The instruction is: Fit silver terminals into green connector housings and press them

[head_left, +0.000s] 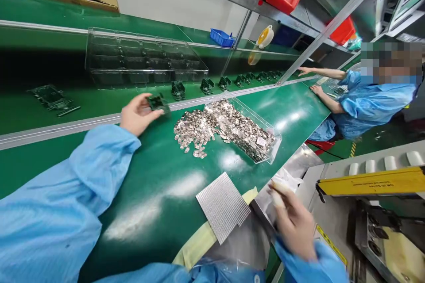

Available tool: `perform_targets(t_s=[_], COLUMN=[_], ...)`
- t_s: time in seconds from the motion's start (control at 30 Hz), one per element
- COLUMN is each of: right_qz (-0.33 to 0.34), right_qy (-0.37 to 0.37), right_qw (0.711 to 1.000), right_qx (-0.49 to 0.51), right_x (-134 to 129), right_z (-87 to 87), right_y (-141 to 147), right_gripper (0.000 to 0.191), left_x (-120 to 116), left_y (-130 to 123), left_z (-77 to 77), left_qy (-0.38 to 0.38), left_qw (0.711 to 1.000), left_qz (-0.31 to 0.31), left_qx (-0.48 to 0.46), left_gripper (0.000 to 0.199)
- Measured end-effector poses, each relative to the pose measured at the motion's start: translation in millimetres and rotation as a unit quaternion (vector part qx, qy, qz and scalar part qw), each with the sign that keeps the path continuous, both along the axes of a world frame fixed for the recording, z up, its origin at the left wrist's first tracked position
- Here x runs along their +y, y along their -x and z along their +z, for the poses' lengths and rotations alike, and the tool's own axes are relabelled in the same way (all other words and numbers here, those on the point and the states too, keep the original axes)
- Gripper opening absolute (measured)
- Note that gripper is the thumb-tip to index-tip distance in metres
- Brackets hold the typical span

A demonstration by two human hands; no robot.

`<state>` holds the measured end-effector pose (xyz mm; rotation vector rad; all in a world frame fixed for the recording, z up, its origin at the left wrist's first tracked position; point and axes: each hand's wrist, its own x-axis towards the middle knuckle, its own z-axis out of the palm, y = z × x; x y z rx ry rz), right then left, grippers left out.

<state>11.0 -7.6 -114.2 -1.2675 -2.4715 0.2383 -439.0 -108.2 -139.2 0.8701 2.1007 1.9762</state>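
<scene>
My left hand [137,114] pinches a small dark green circuit board [158,103] above the edge of the green conveyor belt [139,194]. A loose heap of small silver metal pieces [194,130] lies to the right of that hand. It spills from a transparent plastic tray [262,130] packed with more of them. Nearer me, a square perforated silver sheet [222,207] lies flat on the belt. My right hand [294,225], blurred by motion, grips the edge of a silver foil bag [262,205] with a whitish piece showing between its fingers.
Several circuit boards [206,86] stand in a row on the upper green shelf, beside a large transparent blister tray [146,57]. A co-worker in a blue smock [375,106] reaches across the belt at the right. A yellow-edged machine [372,181] sits at lower right.
</scene>
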Motion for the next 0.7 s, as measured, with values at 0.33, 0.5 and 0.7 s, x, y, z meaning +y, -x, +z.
perform_targets(t_s=[0.33, 0.5, 0.7], right_qz=[0.045, 0.065, 0.085], right_qy=[-0.023, -0.036, -0.017], right_qw=[0.991, 0.991, 0.993], right_qx=[-0.125, -0.112, -0.076], right_x=[91, 92, 103], right_z=[-39.3, -50.5, -56.1], right_y=[186, 176, 162], right_gripper=[0.025, 0.018, 0.015], left_x=[26, 17, -92], left_y=[86, 73, 59], left_z=[-24.4, -21.4, -26.1], left_qy=[0.151, 0.112, 0.119], left_qw=[0.986, 0.986, 0.946], left_qz=[0.056, 0.068, 0.209], left_qx=[0.045, 0.107, 0.217], left_gripper=[0.075, 0.068, 0.024])
